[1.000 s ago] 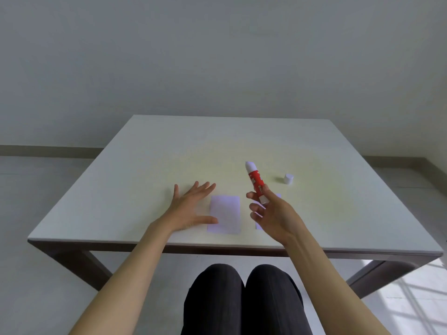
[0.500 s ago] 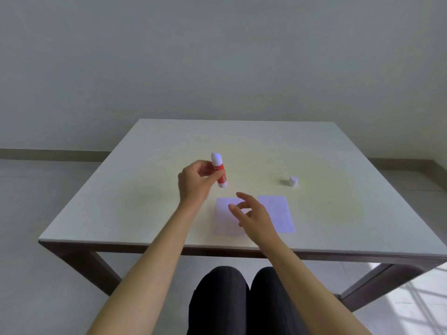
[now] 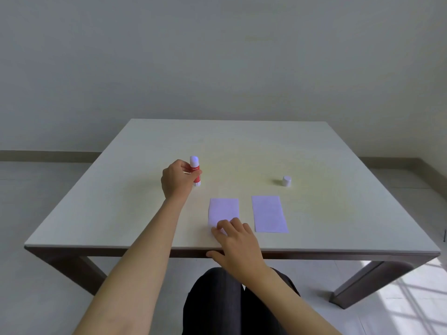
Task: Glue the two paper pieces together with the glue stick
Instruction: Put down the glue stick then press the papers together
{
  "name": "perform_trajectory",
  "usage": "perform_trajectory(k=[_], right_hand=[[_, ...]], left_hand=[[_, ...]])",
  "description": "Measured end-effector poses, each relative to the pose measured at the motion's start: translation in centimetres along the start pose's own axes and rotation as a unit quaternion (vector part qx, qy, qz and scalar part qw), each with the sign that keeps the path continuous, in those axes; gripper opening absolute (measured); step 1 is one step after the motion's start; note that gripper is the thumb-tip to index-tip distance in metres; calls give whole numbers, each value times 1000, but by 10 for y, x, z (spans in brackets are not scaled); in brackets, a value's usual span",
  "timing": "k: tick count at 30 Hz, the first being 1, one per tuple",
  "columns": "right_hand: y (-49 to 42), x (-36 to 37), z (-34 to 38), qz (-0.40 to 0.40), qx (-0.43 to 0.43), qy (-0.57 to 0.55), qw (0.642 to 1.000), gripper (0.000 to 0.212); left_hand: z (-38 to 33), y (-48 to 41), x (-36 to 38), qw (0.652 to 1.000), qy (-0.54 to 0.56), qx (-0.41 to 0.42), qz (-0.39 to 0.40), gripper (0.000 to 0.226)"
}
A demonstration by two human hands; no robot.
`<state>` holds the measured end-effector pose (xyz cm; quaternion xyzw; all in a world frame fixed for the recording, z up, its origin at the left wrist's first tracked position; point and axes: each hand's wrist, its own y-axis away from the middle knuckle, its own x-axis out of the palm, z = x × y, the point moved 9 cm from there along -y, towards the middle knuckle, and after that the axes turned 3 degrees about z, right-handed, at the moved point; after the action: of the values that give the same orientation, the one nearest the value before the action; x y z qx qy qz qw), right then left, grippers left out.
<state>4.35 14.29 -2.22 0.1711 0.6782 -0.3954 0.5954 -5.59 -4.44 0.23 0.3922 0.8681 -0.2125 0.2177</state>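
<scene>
Two pale lilac paper pieces lie side by side near the table's front edge: the left paper (image 3: 223, 210) and the right paper (image 3: 269, 213). My left hand (image 3: 175, 181) holds the red glue stick (image 3: 195, 170) upright, its base on or just above the table, left of and behind the papers. The stick's white top is uncapped. My right hand (image 3: 235, 240) rests with its fingertips on the near edge of the left paper, thumb under the table's rim. The white cap (image 3: 286, 181) stands alone behind the right paper.
The white square table (image 3: 121, 209) has dark legs. Its front edge runs just under my right hand. My knees in dark trousers (image 3: 217, 303) show below the edge. A plain wall stands behind.
The glue stick passed from my right hand to my left, which carried it left and down toward the table. My right hand dropped onto the left paper's near edge.
</scene>
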Motion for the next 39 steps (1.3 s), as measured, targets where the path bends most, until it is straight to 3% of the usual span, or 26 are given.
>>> perform_trajectory(k=[6,10,12,14,16,18,20,22,24,28,31,35,39], right_hand=[[3,0,8,-12,-15,20,1000,22],[4,-3,12,-35,-23,6,999,25],[5,-9,10,-55,-16,-11,998,29],[5,-21,-3,-90,14,-63,994,27],[4,-42,-27,-135,69,-122,981,19],[3,-64,-55,-186,126,-170,960,12],[4,-79,-86,-230,185,-249,922,11],[9,-80,-116,-256,261,-351,862,14],[15,-70,-138,-259,331,-448,789,15],[24,-45,-149,-254,382,-644,612,8],[29,-29,-145,-228,392,-704,546,4],[32,-18,-145,-198,401,-710,544,4],[35,-23,-166,-152,406,-646,629,7]], left_hand=[[11,3,6,1000,6,-3,7,18],[14,4,8,1000,18,-2,7,17],[15,3,11,1000,16,-1,20,27],[14,5,10,1000,3,7,22,54],[5,14,-6,999,6,32,-40,66],[-18,34,-25,986,38,109,-120,51],[-38,56,-24,976,82,168,-112,24],[-47,74,-8,978,136,156,-29,2],[-48,88,12,977,177,112,43,14],[-47,104,50,954,242,12,174,11],[-47,108,67,930,294,-58,212,9],[-51,101,69,923,317,-96,198,11],[-55,94,73,932,278,-79,220,13]])
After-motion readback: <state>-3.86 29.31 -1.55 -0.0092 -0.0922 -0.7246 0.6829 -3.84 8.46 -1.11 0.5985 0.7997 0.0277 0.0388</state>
